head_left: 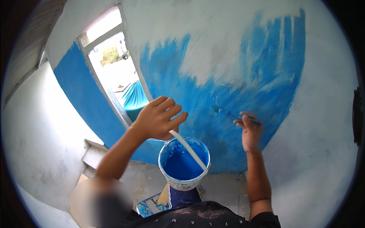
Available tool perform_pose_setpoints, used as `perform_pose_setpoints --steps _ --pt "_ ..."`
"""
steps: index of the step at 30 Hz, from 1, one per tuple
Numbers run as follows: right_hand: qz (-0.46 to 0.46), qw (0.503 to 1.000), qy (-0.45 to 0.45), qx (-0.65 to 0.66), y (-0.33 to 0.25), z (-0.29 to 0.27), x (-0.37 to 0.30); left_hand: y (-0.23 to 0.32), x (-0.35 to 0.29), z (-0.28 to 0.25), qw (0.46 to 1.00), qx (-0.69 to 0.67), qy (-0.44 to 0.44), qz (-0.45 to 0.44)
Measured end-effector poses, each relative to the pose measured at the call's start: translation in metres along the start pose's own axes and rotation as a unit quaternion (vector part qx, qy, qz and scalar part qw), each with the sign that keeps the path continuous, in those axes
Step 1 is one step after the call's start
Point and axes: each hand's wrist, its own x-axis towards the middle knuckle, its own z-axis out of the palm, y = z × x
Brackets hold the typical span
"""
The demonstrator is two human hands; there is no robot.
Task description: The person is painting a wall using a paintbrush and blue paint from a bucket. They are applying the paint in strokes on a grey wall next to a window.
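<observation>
My left hand (pixel 161 118) is closed around the white handle (pixel 189 151) of a paint bucket (pixel 184 184), which hangs in front of my body. Blue paint (pixel 182 163) lies inside it and smears its rim and inner wall. To the right, my right hand (pixel 251 133) is raised before the wall with its fingers closed on a slim paintbrush (pixel 236 117). The brush points left toward the wet blue wall (pixel 213 129); its bristles blend into the blue, so I cannot tell whether they touch. Above, the blue ends in ragged strokes against bare whitish wall (pixel 213 49).
A narrow window (pixel 114 64) with a pale frame opens at the left, a teal cloth (pixel 134 99) beyond it. More blue wall (pixel 81 87) lies left of the window. A pale ledge (pixel 94 155) juts out at lower left. Below me are grey floor (pixel 228 190) and a blue patterned item (pixel 145 208).
</observation>
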Motion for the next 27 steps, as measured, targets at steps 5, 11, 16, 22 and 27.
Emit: perform_pose_setpoints --steps 5,11,16,22,27 --pt "-0.281 0.925 -0.088 -0.240 -0.075 0.028 0.080 -0.012 0.055 -0.039 0.972 0.057 -0.068 0.216" --pt "-0.429 0.782 -0.092 -0.442 -0.102 0.061 0.166 -0.015 0.087 -0.068 0.955 0.069 -0.115 0.264" --pt "-0.269 0.723 -0.171 -0.613 -0.095 0.043 0.206 -0.028 0.111 -0.079 0.949 0.089 -0.173 0.249" --pt "-0.088 0.676 -0.319 -0.658 -0.113 0.074 0.184 -0.027 0.097 -0.100 0.962 0.096 -0.164 0.197" --pt "-0.335 0.725 -0.192 -0.570 -0.117 0.052 0.214 0.010 0.086 -0.114 0.980 0.075 -0.179 0.045"
